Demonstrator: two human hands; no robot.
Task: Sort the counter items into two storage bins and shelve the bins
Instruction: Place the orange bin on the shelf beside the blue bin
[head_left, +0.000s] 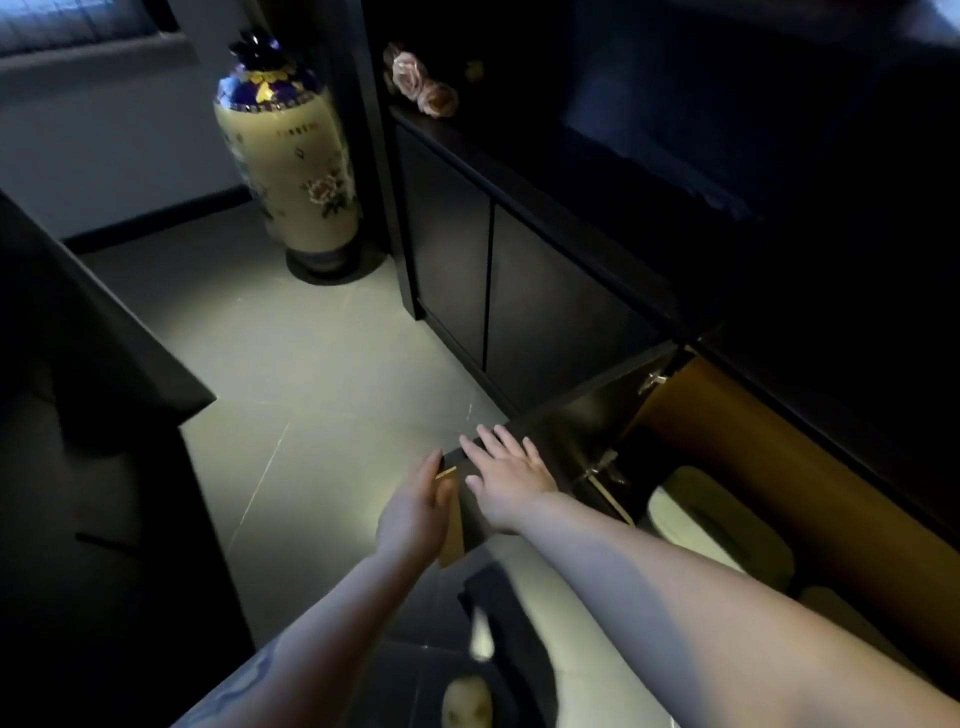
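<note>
The low cabinet door (582, 415) stands swung open towards me, its inner face and hinges showing. My left hand (415, 512) wraps the door's free edge, fingers behind it. On the door's top corner my right hand (506, 467) lies flat with its fingers spread. Inside the open, wood-lined cabinet sits a pale storage bin (722, 519). A second pale shape (841, 603) shows beside it, partly hidden by my right forearm. The room is dim, so what the bins contain cannot be made out.
A tall painted vase (291, 171) stands on the tiled floor (311, 374) at the cabinet's far end. Fabric roses (421, 85) lie on the dark counter (545, 192). Closed cabinet doors (488, 270) run alongside. Dark furniture (78, 415) fills the left.
</note>
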